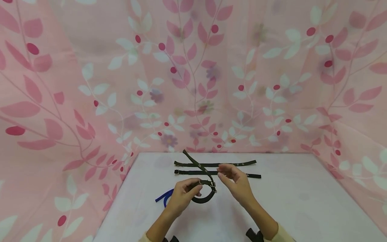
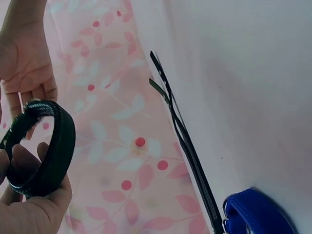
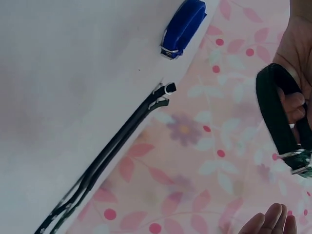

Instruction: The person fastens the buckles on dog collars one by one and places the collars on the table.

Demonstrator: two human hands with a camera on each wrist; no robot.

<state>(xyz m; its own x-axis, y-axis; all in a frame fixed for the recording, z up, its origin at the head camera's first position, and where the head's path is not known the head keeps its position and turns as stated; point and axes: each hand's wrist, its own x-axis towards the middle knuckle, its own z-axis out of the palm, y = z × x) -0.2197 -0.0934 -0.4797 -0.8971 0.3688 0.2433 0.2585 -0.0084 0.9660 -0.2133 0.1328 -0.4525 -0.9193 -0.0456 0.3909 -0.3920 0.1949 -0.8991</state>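
My left hand (image 1: 180,197) grips a dark green dog collar (image 1: 202,201) by its loop, raised over the table. The collar is bent into a ring, and its strap passes through the metal buckle (image 1: 213,184). The free end (image 1: 189,156) sticks up and to the left, with metal-edged holes along it. In the left wrist view, the left fingers curl around the ring (image 2: 63,136). My right hand (image 1: 239,185) hovers just right of the buckle, fingers loosely bent with nothing between them. The right wrist view shows its fingers (image 3: 273,222) apart from the collar.
Two straight collars, one dark green (image 1: 246,164) and one black (image 1: 193,172), lie side by side near the table's back edge. A blue collar (image 1: 164,195), coiled, lies left of my left hand and is partly hidden by it. Pink floral cloth (image 1: 193,101) surrounds the white table (image 1: 302,201).
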